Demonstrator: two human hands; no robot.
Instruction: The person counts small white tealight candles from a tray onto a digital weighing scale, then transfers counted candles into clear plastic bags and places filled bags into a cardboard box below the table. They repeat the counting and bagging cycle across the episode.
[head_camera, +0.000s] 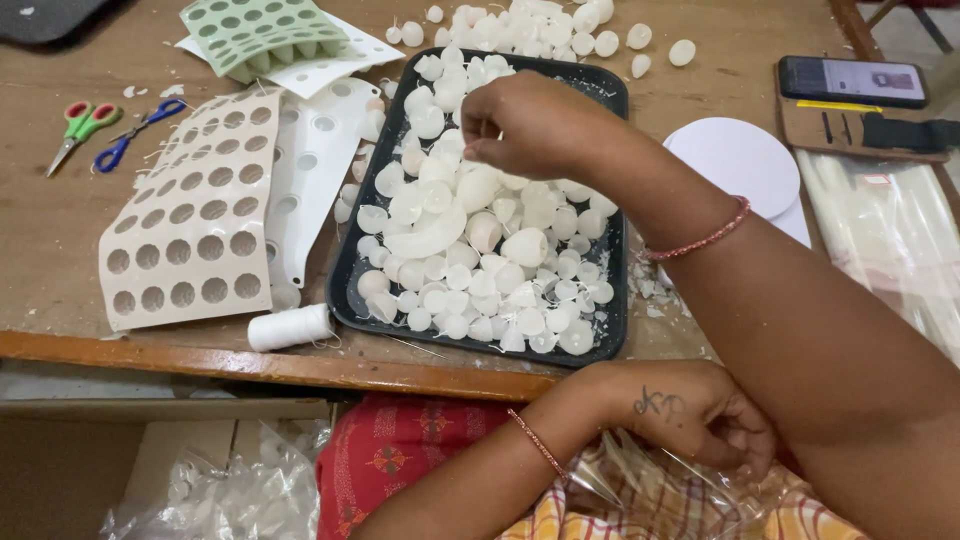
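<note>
Your right hand (520, 125) pinches small white half-dome shells (470, 250) heaped in the black tray (345, 270); left hand (690, 410), at six o'clock, grips clear plastic (640, 485).

Soft, even daylight fills the scene, brightest toward the upper right corner, where the floor beyond the bench (60, 220) washes pale. Shadows are faint and short: a thin dark edge under the perforated sheets (190, 230) and beneath the right forearm where it crosses the black tray (345, 265). The white shell pieces (480, 250) run close to overexposed, their edges merging in places. A mild sheen sits on the clear plastic wrap (890, 240) at right and the bag (230, 495) below the bench. Focus holds sharp across the middle; the near arm at lower right is slightly soft, and straight lines bow a little at the borders.
</note>
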